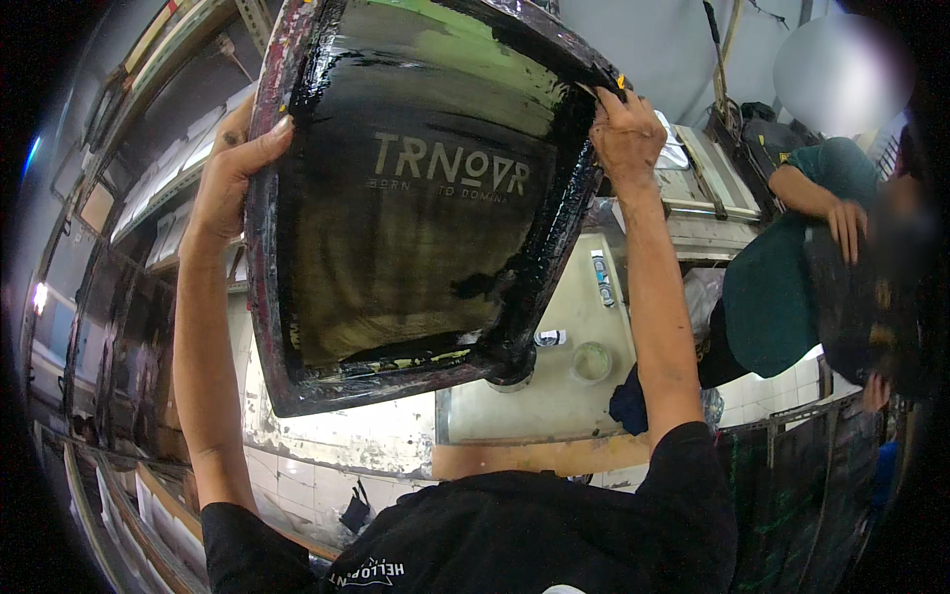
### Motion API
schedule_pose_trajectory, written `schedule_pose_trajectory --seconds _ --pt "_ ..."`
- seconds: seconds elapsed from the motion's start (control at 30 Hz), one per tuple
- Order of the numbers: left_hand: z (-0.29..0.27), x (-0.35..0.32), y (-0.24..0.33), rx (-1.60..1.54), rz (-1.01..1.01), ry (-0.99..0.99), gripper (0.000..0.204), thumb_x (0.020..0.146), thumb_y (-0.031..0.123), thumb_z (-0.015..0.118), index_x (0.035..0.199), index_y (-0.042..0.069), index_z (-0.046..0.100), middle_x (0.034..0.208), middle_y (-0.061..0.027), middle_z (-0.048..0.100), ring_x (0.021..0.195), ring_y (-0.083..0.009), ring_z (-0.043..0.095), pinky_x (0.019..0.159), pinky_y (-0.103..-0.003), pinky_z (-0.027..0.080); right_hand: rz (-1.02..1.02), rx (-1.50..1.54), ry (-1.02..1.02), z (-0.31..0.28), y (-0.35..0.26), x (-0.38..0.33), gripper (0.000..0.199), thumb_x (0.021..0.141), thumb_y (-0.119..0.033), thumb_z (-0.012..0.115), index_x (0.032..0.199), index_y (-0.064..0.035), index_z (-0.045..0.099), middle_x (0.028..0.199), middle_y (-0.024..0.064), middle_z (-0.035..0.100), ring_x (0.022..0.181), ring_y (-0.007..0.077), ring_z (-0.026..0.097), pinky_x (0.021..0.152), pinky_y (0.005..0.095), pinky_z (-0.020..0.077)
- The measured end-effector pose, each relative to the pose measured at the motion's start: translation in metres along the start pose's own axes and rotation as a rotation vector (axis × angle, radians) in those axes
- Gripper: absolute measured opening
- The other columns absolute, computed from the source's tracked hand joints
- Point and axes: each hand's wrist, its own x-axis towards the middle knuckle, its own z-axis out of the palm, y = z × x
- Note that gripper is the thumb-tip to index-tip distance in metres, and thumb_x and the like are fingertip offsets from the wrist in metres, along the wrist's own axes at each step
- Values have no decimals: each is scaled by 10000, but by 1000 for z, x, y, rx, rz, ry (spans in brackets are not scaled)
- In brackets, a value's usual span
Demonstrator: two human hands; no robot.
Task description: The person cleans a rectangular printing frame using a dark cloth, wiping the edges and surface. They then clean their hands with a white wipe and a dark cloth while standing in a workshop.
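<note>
A screen printing frame (416, 257) fills the upper middle of the head view, raised before me and tilted. Its dark mesh carries pale lettering, with a green smear along the top and wet-looking black ink round the border. My left hand (240, 163) grips the left side rail, thumb on the front face and fingers mostly hidden behind. The upper right side is held by my right hand (629, 134), its fingers closed over the edge. Below the frame, a dark round container (513, 374) shows only in part.
A pale worktable (475, 411) lies beneath, bearing a round translucent tub lid or bowl (591, 362), a white tube-like item (550, 338) and a longer one (602, 277). Racks (109, 327) stand at left. At right a person in a green top (782, 287) is close by.
</note>
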Motion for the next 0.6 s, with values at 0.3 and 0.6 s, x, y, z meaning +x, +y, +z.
schedule_pose_trajectory --seconds 0.3,0.6 --pt "-6 6 -5 -11 41 -98 560 860 196 710 1332 -32 512 1095 -67 641 900 -111 616 814 -240 480 35 81 -140 -14 -23 -40 217 750 -96 718 965 -74 730 844 107 633 763 300 626 632 407 505" --pt "-10 15 -14 -37 -27 -86 606 836 185 739 1347 -34 499 1060 -89 651 877 -126 637 788 -254 508 12 55 -113 -14 -13 -10 208 813 -53 621 1004 -6 689 864 197 633 791 353 637 677 441 518"
